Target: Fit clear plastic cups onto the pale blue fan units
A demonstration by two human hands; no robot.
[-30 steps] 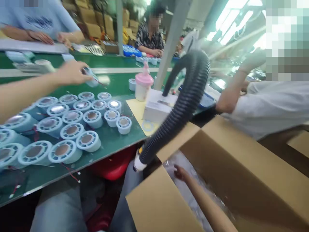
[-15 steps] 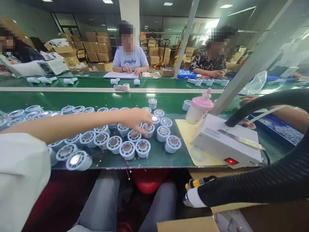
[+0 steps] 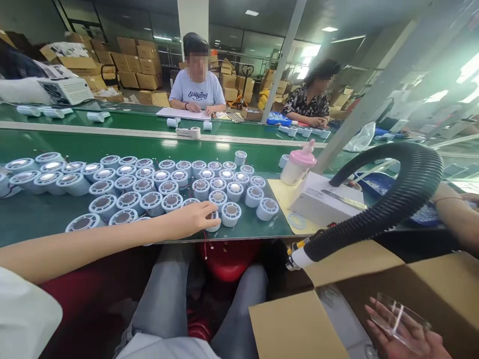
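My left hand [image 3: 196,219] reaches across the bench, its fingers closed round a light blue round housing [image 3: 214,223] at the front edge of the group. Thin red and dark wires hang from the bench edge just below it. Several more such housings [image 3: 231,213] with slotted rims and round centres stand close together about the hand. At the lower right, my right hand [image 3: 406,336] is palm up, holding a clear plastic piece [image 3: 400,316] with flat sides. It is over an open cardboard box [image 3: 299,324], where more clear pieces [image 3: 329,296] show.
A white box-shaped device [image 3: 318,202] with a thick black hose [image 3: 415,179] stands right of the housings, beside a pink-lidded bottle [image 3: 298,164]. A co-worker's arm [image 3: 454,209] is at far right. Two people [image 3: 197,94] sit beyond the green conveyor [image 3: 142,142].
My left hand has moved nearer and slightly left, onto a front housing. My right hand has come into clear view with the clear plastic piece. The view has shifted and tilted.
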